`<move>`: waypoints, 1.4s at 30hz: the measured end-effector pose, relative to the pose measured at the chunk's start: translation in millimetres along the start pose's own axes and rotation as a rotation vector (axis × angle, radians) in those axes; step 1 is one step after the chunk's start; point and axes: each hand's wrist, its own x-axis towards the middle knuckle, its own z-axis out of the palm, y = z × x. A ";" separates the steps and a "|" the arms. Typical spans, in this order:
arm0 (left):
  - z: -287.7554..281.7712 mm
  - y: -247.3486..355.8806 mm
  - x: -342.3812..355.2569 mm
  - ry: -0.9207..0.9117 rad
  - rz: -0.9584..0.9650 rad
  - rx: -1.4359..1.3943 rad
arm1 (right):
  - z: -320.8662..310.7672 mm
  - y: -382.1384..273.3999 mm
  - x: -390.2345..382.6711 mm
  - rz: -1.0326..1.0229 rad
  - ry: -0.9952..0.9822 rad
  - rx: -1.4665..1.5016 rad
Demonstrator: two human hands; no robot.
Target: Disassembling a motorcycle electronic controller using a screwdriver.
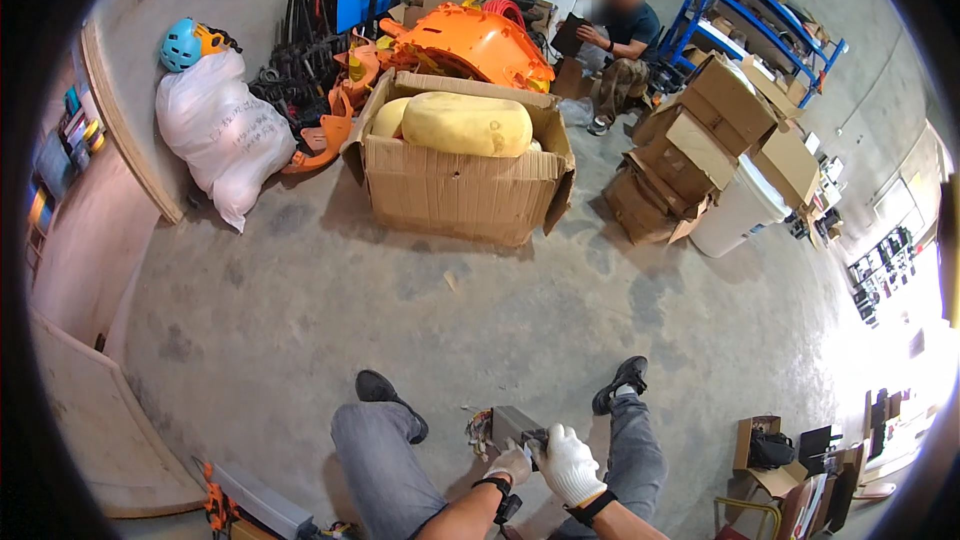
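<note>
Between my knees is a grey metal box (514, 422) with a bundle of coloured wires (480, 431) spilling from its left end; it looks like a power supply unit. My left hand (512, 464), in a pale work glove, is closed on its near side. My right hand (570, 466), in a white knitted glove, is closed at the box's near right corner. Something small and dark shows by the right fingertips, too small to name. Both wrists wear dark bands.
Ahead stands an open cardboard box (460, 195) holding yellow rounded pieces (468, 124). Behind it lie orange plastic parts (470, 40). A white sack (222, 135) leans at the left. Stacked cartons (690, 155) and a white bin (735, 215) stand right. Another person (630, 35) crouches beyond.
</note>
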 end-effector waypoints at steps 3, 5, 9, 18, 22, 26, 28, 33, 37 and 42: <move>3.9 10.5 6.6 0.012 0.059 0.060 | -7.7 6.6 -1.5 0.023 0.018 -0.013; -27.2 50.6 -8.4 -0.078 0.117 0.068 | 0.2 35.0 3.3 0.044 0.055 0.012; -75.6 40.9 -49.0 0.097 0.319 0.255 | -1.6 9.8 12.3 -0.038 -0.057 0.041; -22.0 55.1 -11.9 0.122 0.701 0.398 | -13.6 36.5 -3.0 0.144 -0.106 0.004; 23.0 -30.0 42.6 0.317 1.054 -0.168 | -13.0 9.8 3.6 0.055 -0.113 0.010; 9.0 -43.0 19.1 0.439 1.027 -0.634 | -1.5 -6.3 12.5 -0.031 -0.121 0.034; -22.2 27.9 -14.1 0.109 0.560 0.161 | -4.2 20.1 8.3 0.060 -0.101 0.040; -62.3 73.6 -47.0 -0.123 0.093 0.161 | 3.0 41.0 2.0 0.035 0.032 -0.016; -13.2 26.5 -0.7 -0.107 -0.032 -0.132 | -9.3 8.2 1.2 0.054 -0.019 -0.038; 52.2 4.8 39.5 -0.072 0.155 0.118 | -4.7 14.5 5.6 0.054 -0.011 -0.036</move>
